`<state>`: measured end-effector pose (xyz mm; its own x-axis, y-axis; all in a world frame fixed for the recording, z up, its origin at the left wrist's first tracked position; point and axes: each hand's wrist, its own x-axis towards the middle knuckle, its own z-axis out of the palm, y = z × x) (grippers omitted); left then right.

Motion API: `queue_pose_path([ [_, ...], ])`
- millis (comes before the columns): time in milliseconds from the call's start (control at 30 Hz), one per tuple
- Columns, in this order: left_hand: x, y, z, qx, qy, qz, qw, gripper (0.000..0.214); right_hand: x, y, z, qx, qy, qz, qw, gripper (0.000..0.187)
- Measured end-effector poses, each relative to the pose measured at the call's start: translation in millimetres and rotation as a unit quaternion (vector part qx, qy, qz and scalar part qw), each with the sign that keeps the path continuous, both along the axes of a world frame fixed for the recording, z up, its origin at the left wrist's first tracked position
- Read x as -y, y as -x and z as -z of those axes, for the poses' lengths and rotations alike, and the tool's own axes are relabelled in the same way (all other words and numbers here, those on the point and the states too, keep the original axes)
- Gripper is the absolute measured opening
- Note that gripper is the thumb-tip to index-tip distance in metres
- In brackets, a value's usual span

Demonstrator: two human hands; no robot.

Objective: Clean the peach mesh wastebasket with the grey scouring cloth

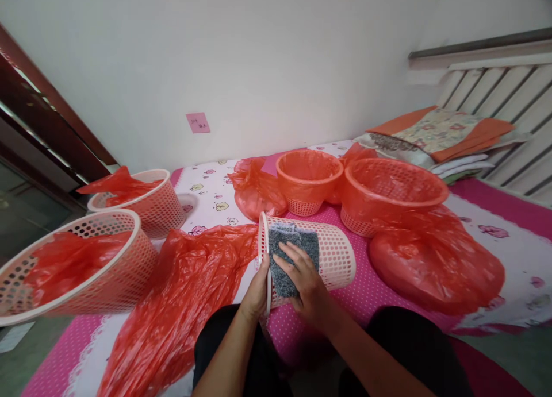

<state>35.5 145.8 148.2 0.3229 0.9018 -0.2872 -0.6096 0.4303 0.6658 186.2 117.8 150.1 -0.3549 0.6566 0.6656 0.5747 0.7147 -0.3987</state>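
A pale pink perforated plastic basket [338, 253] lies on its side in front of me, its mouth toward the left. My left hand [257, 288] grips the rim, with the thumb outside; its other fingers are hidden behind the rim. A grey speckled cloth [284, 276] is spread on the basket's side. My right hand [304, 276] lies over that cloth, fingers stretched and pressing it flat against the basket wall. Left of the basket, a crumpled red plastic bag [185, 288] covers part of the bedspread.
Two pink baskets [142, 265] [166, 210] with red bags inside stand at left. Two red-lined baskets [302, 206] [357, 222] are behind and right, near bulging red bags [435, 265] [261, 199]. Folded bedding [452, 130] lies by the white headboard [517, 110].
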Motion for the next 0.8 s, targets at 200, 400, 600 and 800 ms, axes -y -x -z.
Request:
queue_pose_path([
  [200,-0.4,1.2,4.9,0.085,0.012,0.06,0.994,0.069,8.2,2.1,10.1,0.0,-0.009,0.004,1.0,0.071],
  [400,-2.2,5.2,14.9,0.082,0.001,0.065,0.995,0.069,16.4,1.9,20.6,0.006,-0.016,0.01,1.0,0.066],
  [600,-3.1,6.5,15.7,0.071,0.008,0.078,0.994,0.069,21.4,1.5,25.5,0.029,-0.032,0.018,0.999,0.063],
  [800,-4.1,6.6,13.8,0.06,0.009,0.102,0.993,0.073,29.0,-2.4,31.5,0.059,-0.028,0.013,0.998,0.062],
])
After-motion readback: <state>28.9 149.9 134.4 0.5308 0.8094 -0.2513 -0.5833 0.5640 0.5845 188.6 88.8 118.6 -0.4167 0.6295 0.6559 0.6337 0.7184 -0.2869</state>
